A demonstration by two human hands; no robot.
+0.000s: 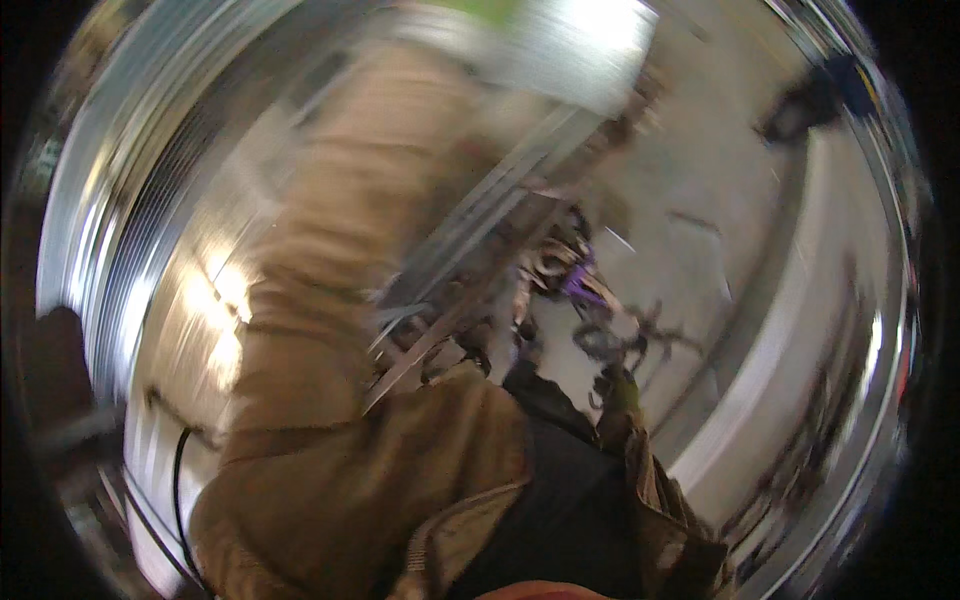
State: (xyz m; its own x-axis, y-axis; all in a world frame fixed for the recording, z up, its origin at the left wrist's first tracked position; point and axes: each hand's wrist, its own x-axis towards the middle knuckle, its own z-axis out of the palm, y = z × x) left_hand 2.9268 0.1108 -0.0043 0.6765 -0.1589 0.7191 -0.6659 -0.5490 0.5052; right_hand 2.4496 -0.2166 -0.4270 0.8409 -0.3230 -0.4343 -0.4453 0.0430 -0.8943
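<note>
My left arm in a brown sleeve (340, 200) reaches up and away toward the top of the head view. At its end my left hand (440, 35), seemingly in a pale glove, is smeared by motion and partly cut off by the upper edge. It is beside or on a shiny, light metal piece (580, 55); whether the fingers grip it is hidden by blur. A bright green patch (485, 10) shows right by the hand. My right hand cannot be made out; only the open jacket's right side (680, 520) shows.
Long metal bars (490, 215) run diagonally beside my arm. Tangled cables or tools with a purple part (585, 285) lie on the grey floor (690, 190). A pale beam (770, 370) curves along the right. Ridged metal (165, 210) stands left, near a black cable (178, 490).
</note>
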